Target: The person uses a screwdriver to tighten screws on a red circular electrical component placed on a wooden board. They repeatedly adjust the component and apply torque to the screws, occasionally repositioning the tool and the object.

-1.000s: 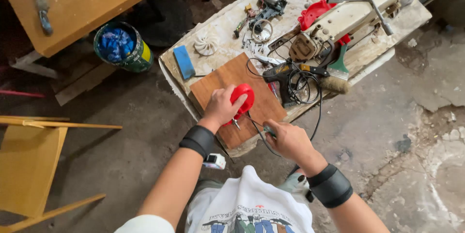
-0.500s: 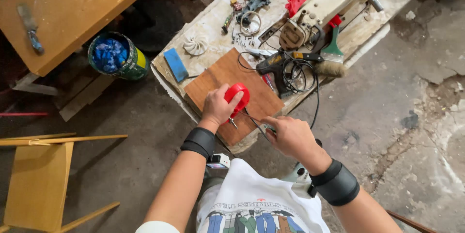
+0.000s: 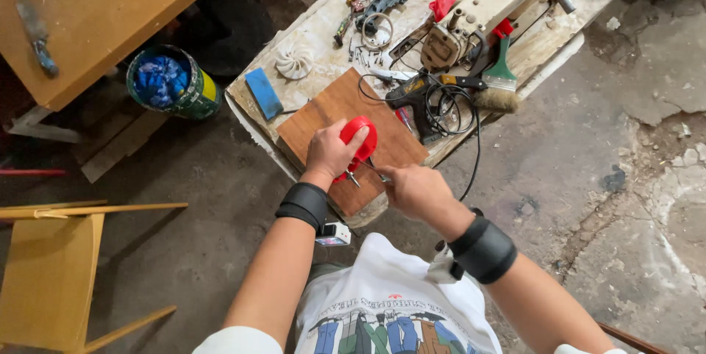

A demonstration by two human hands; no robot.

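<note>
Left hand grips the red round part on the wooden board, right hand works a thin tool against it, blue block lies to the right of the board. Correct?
Not quite. In the head view the blue block lies to the left of the wooden board, not the right. The rest holds: the left hand grips the red round part over the board, and the right hand works a thin tool against it.

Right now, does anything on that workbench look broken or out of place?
Yes. The worktable top is chipped and stained, cluttered with tangled black cables and a loose white fan wheel. The wooden board juts over the near edge.
</note>
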